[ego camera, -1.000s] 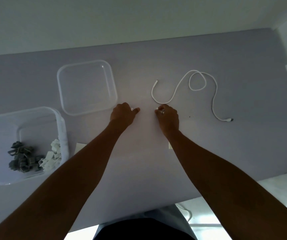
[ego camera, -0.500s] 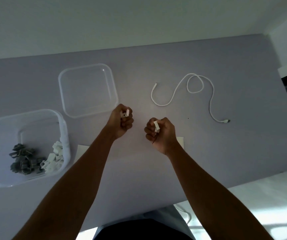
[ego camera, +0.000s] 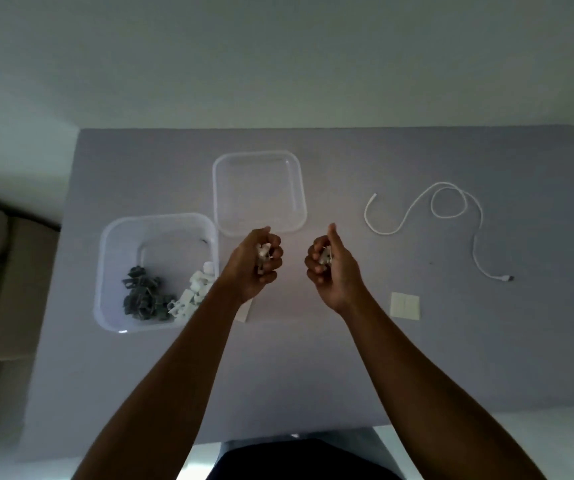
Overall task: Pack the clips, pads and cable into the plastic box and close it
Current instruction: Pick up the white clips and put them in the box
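- Spreading wide under everything, the grey tabletop [ego camera: 313,358], carrying the whole job.
- Sitting open at the left, the plastic box [ego camera: 105,258], already holding a heap of dark clips [ego camera: 142,297] and a heap of white clips [ego camera: 194,294] along its near side (so the clip step looks well under way, not finished).
- Lying upside up just beyond the box and touching its far corner, the clear lid [ego camera: 259,192], not yet fitted; closing appears to be the last step left.
- Trailing in a loose loop across the right of the tabletop, the white cable [ego camera: 452,209], well apart from the box and unpacked.
- Hovering above the tabletop just right of the box, the left hand [ego camera: 254,268], fingers curled round a small bunch of white clips.
- Hovering beside it, the right hand [ego camera: 330,268], fingers likewise curled round a few white clips, thumb sticking up.
- Waiting flat near the right forearm, a pale sheet of pads [ego camera: 405,305], unpacked; peeking out under the left wrist, a second pale sheet [ego camera: 244,311] (probably more pads, mostly hidden).
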A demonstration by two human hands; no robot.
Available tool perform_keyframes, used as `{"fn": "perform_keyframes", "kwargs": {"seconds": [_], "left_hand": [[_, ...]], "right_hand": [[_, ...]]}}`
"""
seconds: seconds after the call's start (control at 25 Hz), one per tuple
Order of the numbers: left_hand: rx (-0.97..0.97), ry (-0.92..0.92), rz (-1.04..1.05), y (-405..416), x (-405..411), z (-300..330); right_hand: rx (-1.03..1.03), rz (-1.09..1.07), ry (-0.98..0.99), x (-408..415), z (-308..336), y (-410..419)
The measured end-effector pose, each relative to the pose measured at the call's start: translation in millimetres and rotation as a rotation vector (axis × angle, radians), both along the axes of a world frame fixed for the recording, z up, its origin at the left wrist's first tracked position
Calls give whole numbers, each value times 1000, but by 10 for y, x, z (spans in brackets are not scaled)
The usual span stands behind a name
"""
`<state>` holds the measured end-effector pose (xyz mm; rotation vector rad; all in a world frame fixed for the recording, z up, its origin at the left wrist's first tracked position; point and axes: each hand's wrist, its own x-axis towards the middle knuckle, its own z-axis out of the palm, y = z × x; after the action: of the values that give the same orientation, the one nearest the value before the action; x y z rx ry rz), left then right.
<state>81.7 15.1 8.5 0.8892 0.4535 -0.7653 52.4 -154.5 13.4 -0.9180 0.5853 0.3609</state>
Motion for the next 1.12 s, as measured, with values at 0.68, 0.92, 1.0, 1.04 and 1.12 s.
{"fn": "perform_keyframes", "kwargs": {"seconds": [0.68,0.92,1.0,1.04,1.12], "left_hand": [[1500,-472,-494,2083,388,-476],[1566,-585,-716,2293,523,-656],[1549,-584,-715,2332,536,-654],[1539,-587,-691,2343,537,-619],[1526,-618,-572,2351,509,-508]], "right_hand": [[-150,289,337,597,-138,2188],[-190,291,456,806,-611,2568],[-185,290,473,850,-710,2645],[-180,288,478,865,-739,2682],[-151,280,474,868,-752,2728]]}}
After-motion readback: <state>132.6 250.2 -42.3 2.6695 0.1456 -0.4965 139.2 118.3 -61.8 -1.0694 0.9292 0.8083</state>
